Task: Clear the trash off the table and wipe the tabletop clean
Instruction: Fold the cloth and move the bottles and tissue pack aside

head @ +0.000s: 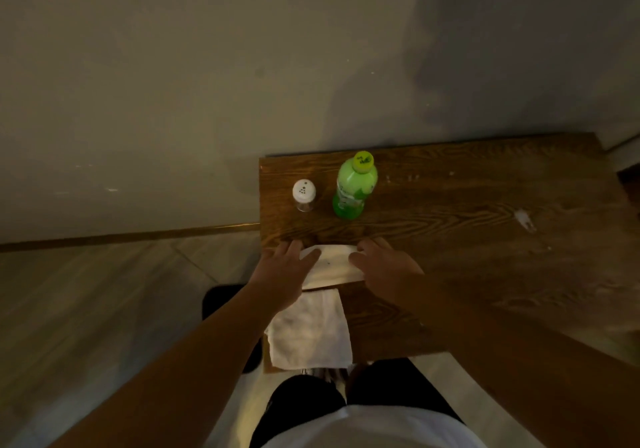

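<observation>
- Two hands are down flat on a white cloth at the near-left part of the wooden worktop. Left hand sits on the cloth's left end, right hand on its right end, fingers spread and pressing, not wrapped around anything.
- Looks to me like they're folding or flattening it into a pad for wiping, which would explain pinning both ends.
- One more white cloth lies just nearer, hanging over the worktop's front edge, partly under the left forearm. Can't tell whether it's the same piece folded over or a separate one.
- Green bottle with a yellow-green cap and a small shaker with a white holed lid stand upright toward the back, side by side but apart, well clear of the hands.
- White smears and specks sit out on the right side, so the wiping clearly isn't done there yet.
- Lighting is dim, so small crumbs are hard to make out.
</observation>
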